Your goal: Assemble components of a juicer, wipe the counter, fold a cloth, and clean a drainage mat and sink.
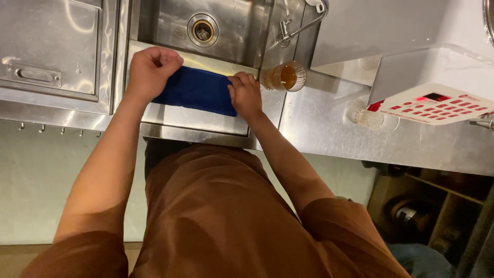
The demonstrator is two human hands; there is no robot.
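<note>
Both hands work one dark blue cloth (198, 91) that lies on the front rim of the steel sink (154, 25), along the near edge of the bench (329, 128). The left hand (150, 69) is curled into a loose fist and presses down on the cloth's left end; the right hand (246, 94) has its fingers bent and pinches the cloth's right end against the steel. The cloth already lies flat as a neat, narrow rectangle, stretched between the two hands, so the folding or smoothing looks well advanced; whether another fold is wanted cannot be told from here. The basin behind it looks bare of dishes, with its drain (203, 30) open to view.

Counted: one cloth, one sink with one drain, one tap (301, 23) at the sink's right rear corner. Two glasses stand on the bench: one ribbed glass with amber liquid (284, 76) just beside the right hand, and one clear glass (370, 118) further right, near a white appliance with red buttons (437, 105). One steel hatch with a handle (49, 51) sits left of the sink.
</note>
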